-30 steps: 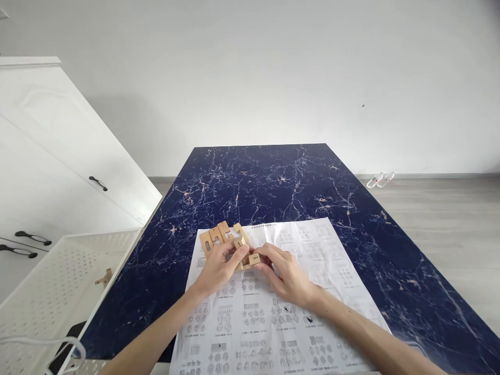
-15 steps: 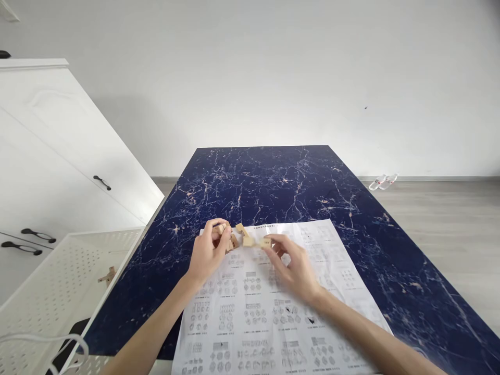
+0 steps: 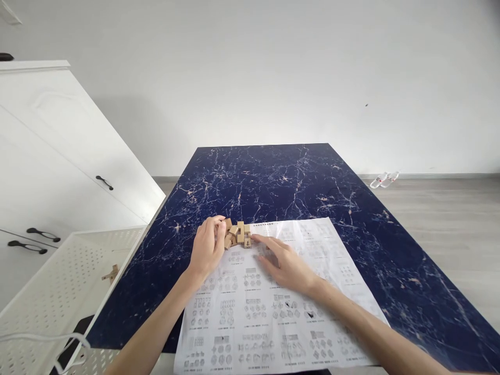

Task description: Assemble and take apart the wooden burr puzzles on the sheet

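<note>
A cluster of small notched wooden puzzle pieces (image 3: 240, 233) sits near the top left edge of a printed paper sheet (image 3: 297, 333). One piece bears a dark mark like a 3. My left hand (image 3: 207, 245) is closed at the cluster's left side, thumb and fingers close about a wooden puzzle piece (image 3: 227, 224); its fingertips are partly hidden. Over the paper, my right hand (image 3: 287, 264) has its fingers apart, the index fingertip at the cluster's right end. Under that hand shows a bit of another wooden piece, mostly hidden.
The sheet lies on a dark blue marbled table (image 3: 265, 182). A white perforated rack (image 3: 74, 276) on the left holds a cross-shaped wooden piece (image 3: 110, 274) and a white cable (image 3: 47, 337). Beyond it stands a white cabinet (image 3: 70, 156). Clear bottles (image 3: 385, 179) lie on the floor at right.
The piece held in my right hand has been let go, and that hand's fingers have spread. The pieces by my left hand now sit closer together, with more of them showing.
</note>
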`<state>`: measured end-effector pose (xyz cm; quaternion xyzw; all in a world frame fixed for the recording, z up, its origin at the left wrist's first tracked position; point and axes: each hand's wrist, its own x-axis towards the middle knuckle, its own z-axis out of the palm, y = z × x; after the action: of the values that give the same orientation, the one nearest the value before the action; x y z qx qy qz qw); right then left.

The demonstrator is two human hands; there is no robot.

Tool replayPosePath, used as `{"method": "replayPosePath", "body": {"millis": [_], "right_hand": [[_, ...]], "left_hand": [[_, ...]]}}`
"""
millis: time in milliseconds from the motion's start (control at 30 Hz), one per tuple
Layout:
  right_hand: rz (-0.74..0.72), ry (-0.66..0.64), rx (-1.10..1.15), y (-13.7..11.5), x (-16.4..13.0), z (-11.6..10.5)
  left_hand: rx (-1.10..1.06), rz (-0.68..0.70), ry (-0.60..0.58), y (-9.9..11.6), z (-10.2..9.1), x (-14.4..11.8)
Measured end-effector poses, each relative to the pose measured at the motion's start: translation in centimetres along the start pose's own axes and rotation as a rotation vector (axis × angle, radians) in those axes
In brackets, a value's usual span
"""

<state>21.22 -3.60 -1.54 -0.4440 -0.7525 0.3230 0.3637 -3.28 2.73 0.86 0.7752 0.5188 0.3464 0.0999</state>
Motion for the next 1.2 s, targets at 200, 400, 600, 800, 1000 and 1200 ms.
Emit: {"method": "replayPosePath", "body": {"millis": [200,400,600,800,1000,1200], "right_hand": [[0.003,0.117,0.010,-0.4,0.0,-0.2],[-0.097,0.048,-0.078,0.2,-0.2,0.2],[-0.172,-0.008,-0.135,0.2,-0.2,0.4],[-0.193,-0.005,-0.161,0.4,-0.2,0.5],[-0.202,-0.008,-0.177,0.6,-0.2,0.7],[-0.219,-0.021,-0.201,0.6,-0.2,0.7]], "left_hand": [[-0.107,0.193,-0.042,0.2,-0.3,-0.6],[-0.192,0.441,-0.321,3.1,-0.2,-2.6],[-0.011,0.413,-0.510,4.6,-0.9,-5.2],[-0.049,0.110,-0.459,3.4,-2.7,-8.1],[-0.080,-0.095,-0.363,3.5,-3.0,-9.1],[-0.062,-0.071,-0.364,3.5,-2.5,-8.9]]}}
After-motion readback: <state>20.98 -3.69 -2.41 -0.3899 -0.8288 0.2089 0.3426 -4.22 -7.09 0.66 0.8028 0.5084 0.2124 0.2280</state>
